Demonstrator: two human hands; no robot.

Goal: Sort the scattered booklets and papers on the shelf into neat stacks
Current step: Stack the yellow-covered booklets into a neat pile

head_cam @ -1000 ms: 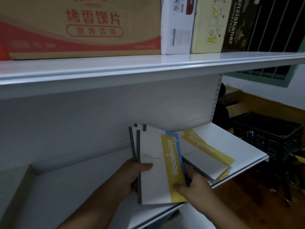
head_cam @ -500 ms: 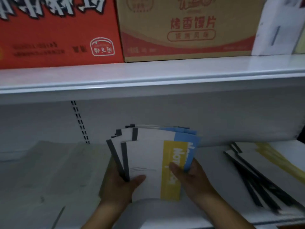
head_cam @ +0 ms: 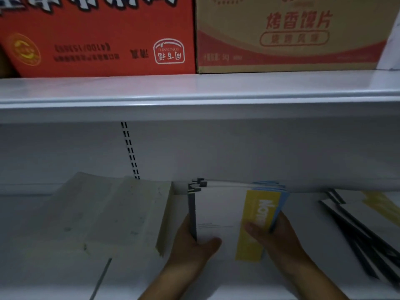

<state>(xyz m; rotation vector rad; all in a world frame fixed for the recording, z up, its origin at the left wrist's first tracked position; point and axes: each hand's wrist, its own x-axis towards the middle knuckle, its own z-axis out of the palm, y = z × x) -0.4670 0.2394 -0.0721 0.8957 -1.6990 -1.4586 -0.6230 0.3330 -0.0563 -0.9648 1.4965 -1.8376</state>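
I have the booklets (head_cam: pixel 216 215) in both hands, as one bundle held over the lower shelf (head_cam: pixel 54 278). They sit between a grey pile (head_cam: pixel 108 213) on the left and the loose booklets (head_cam: pixel 357 230) on the right.

My left hand (head_cam: pixel 190 243) is clamped on the bundle's spine side. Its thumb (head_cam: pixel 211 243) lies across the bottom of the white front cover, and the rest of the hand is tucked behind. My right hand (head_cam: pixel 277 237) is clamped on the opposite edge, with its thumb on the yellow band and its fingers (head_cam: pixel 282 221) curled round behind the blue covers.

The bundle is nearly squared. At the top left corner the grey spines are stepped a little, and a few blue edges stick out at the top right. I cannot tell whether its bottom edge touches the shelf.

The loose booklets lie fanned and slanted, with their dark spines running toward the front edge, apart from my bundle. The grey pile is just beside my left hand and looks dusty and uneven. A slotted upright (head_cam: pixel 129 148) runs down the back wall behind it.

On the upper shelf (head_cam: pixel 194 89) a red box (head_cam: pixel 97 40) and a tan box (head_cam: pixel 292 40) stand side by side, touching.
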